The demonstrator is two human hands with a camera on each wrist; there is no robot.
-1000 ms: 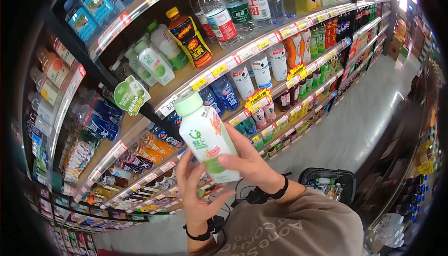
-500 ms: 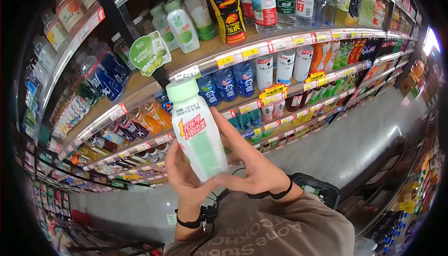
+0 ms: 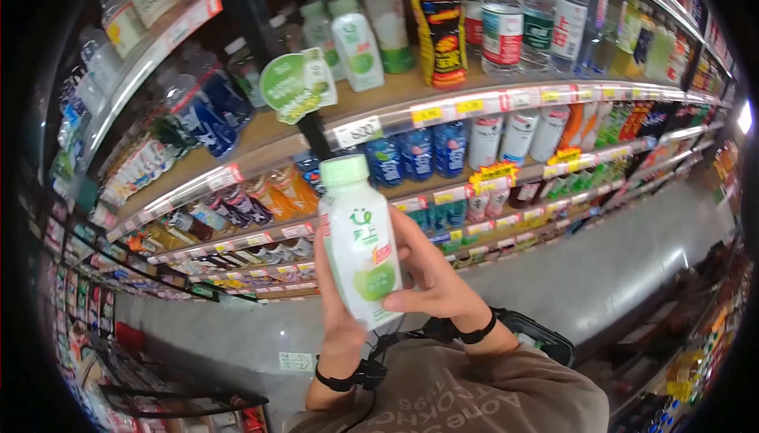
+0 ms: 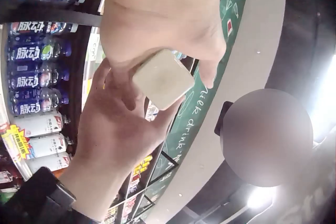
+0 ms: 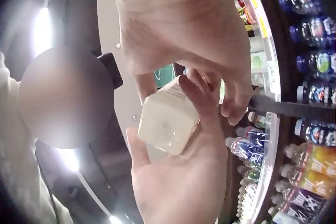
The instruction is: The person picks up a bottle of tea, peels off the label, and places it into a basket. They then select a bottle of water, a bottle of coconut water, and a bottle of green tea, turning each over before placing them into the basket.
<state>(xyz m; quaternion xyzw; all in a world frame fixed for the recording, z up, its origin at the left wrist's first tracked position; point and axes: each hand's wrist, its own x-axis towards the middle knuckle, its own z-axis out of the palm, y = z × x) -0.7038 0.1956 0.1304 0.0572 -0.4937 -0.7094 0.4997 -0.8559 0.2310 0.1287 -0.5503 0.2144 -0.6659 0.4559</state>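
A white plastic drink bottle (image 3: 365,251) with a pale green cap (image 3: 345,169) stands nearly upright in front of the shelves. Its face shows a green smiling logo, a small red print and a green round patch. My right hand (image 3: 433,281) grips its right side, thumb across the lower front. My left hand (image 3: 341,318) holds the left side and lower part, some of its fingers hidden behind the bottle. From below, the left wrist view shows the bottle's square base (image 4: 164,79) between both hands; the right wrist view shows the base (image 5: 169,121) too.
Similar white-and-green bottles (image 3: 357,46) stand on the shelf ahead, beside a black-and-yellow bottle (image 3: 441,34) and water bottles (image 3: 501,22). A round green shelf sign (image 3: 294,85) sticks out near the upright. Behind my right forearm is a dark basket (image 3: 538,338) on the grey floor (image 3: 601,235).
The bottle was turned to a side panel with red print half a second ago; now its logo face shows again. It is more upright than a second ago, and the head view has swung.
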